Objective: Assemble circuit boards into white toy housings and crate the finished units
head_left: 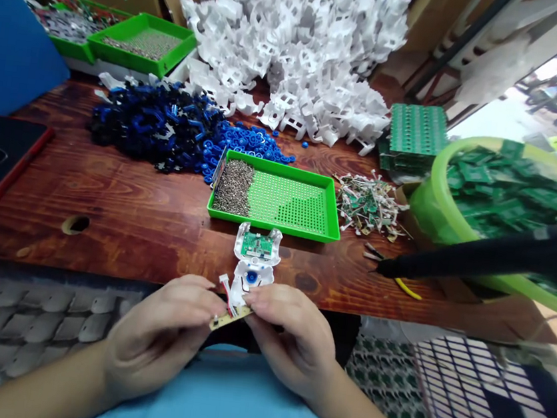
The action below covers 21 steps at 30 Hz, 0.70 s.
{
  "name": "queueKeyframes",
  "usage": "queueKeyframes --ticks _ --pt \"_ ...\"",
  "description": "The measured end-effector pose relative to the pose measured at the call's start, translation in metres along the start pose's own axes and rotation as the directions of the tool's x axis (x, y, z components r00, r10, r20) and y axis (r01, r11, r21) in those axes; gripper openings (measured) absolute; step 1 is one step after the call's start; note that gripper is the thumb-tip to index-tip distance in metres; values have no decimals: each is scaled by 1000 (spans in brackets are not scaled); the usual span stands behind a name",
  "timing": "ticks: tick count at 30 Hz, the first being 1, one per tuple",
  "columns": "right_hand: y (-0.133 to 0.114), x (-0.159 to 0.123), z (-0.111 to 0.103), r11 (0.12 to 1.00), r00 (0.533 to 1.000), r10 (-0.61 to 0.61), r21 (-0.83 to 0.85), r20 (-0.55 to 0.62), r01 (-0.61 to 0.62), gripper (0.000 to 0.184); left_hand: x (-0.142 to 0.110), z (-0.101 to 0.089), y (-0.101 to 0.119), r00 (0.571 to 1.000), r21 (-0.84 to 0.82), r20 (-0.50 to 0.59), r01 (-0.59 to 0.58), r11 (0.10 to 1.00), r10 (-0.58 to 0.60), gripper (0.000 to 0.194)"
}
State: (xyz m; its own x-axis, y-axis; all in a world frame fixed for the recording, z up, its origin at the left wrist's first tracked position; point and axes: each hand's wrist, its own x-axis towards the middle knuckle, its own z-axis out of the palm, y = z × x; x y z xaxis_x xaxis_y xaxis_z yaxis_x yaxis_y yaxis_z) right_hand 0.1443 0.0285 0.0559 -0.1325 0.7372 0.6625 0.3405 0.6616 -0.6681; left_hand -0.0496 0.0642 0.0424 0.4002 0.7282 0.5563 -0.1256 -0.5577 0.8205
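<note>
Between my two hands, at the table's front edge, is a small tan circuit board (226, 319) with red and white wires and a white plug. My left hand (164, 330) pinches its left end, and the fingers of my right hand (294, 338) close on its right end. Just beyond them lies a white plastic housing (240, 248) with a green circuit board (257, 247) inside. Its nearer part carries a round blue piece (251, 277). My right fingertips partly cover the near end of the white plastic.
A green tray (331, 208) of small screws stands behind the housing. Piles of blue rings (246, 139), white shells (296, 50) and wired boards (369, 204) surround it. A black screwdriver-like tool (454, 259) juts in from the right, before a green tub (447, 201). A phone (0, 157) lies left.
</note>
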Motion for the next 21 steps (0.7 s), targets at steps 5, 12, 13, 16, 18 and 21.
queueKeyframes --ticks 5,12,13,16,18,21 --pt "-5 0 -2 983 984 175 65 -14 -174 28 9 8 8 907 -141 -26 414 899 -421 36" --pt "-3 -10 2 873 885 466 170 -12 -457 35 17 8 12 588 -472 68 731 493 -806 15" --pt "-2 -11 2 866 878 478 173 -11 -469 31 18 8 12 572 -494 79 734 466 -816 15" --pt "-2 -12 2 863 872 490 149 -15 -482 24 21 10 14 541 -535 127 744 402 -832 17" --pt "-2 -12 2 845 854 519 162 -25 -509 25 22 12 15 528 -554 159 747 367 -834 19" --pt "-3 -12 2 813 830 556 231 -39 -534 25 23 13 14 531 -575 201 745 339 -823 20"
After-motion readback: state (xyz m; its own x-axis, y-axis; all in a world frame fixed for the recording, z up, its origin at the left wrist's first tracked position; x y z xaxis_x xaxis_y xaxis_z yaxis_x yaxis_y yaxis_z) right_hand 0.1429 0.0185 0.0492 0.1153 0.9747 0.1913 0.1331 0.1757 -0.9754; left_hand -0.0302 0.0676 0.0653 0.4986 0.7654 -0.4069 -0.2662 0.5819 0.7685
